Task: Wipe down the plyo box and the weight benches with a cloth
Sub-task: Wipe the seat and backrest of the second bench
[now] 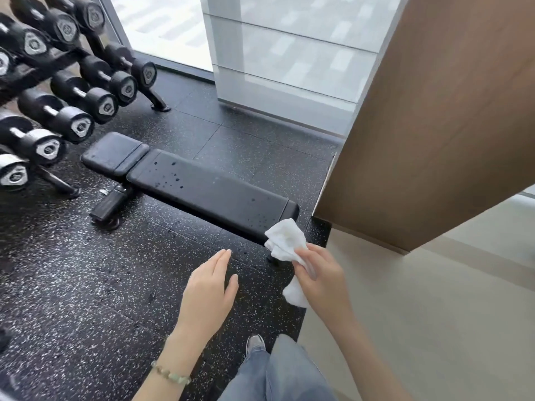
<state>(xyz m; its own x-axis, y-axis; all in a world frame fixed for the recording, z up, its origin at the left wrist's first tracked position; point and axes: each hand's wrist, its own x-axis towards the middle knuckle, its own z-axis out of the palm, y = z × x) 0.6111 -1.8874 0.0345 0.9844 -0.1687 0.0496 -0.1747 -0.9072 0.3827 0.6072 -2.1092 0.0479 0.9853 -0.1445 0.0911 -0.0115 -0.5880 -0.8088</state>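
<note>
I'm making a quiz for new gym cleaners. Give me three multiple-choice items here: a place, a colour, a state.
1. In the picture, the dumbbell rack stands where from the bench? A) left of it B) right of it C) on top of it
2. The cloth is: A) white B) blue C) black
3. The bench top is: A) dry B) spotted with drops C) covered by a towel
Answers: 1A, the rack fills the left side; 2A, the right hand grips a white cloth; 3B, dark drops dot it.
</note>
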